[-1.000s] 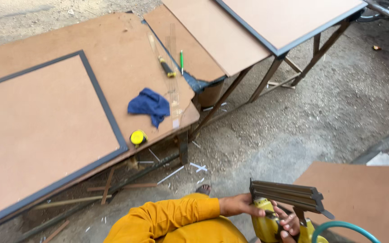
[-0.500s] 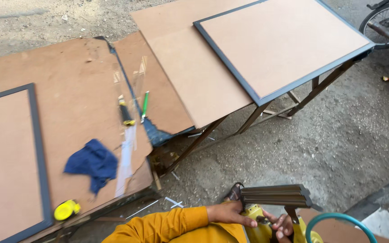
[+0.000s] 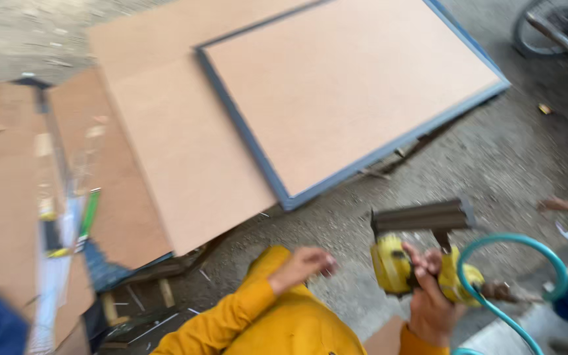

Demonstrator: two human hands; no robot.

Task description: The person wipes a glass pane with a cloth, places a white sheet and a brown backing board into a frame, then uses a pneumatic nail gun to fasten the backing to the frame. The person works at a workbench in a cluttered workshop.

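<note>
Nail gun point(image 3: 422, 260), yellow with a dark magazine, sat low right above the gravel, gripped tight in my right hand point(image 3: 430, 299); my left hand point(image 3: 304, 264) hung loosely curled, empty, just beside it.

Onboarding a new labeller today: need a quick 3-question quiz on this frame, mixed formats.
1. True or false: the right hand grips the yellow nail gun.
2. Multiple choice: what trails from the nail gun? A) a red rope B) a teal air hose C) a metal chain
3. Short answer: what is the left hand holding?

Key
1. True; the fingers wrap its handle.
2. B; the hose loops to the right of the tool.
3. Nothing; it hangs free just left of the gun, fingers loosely curled, above the gravel ground, with the blue-framed board farther up.
</note>
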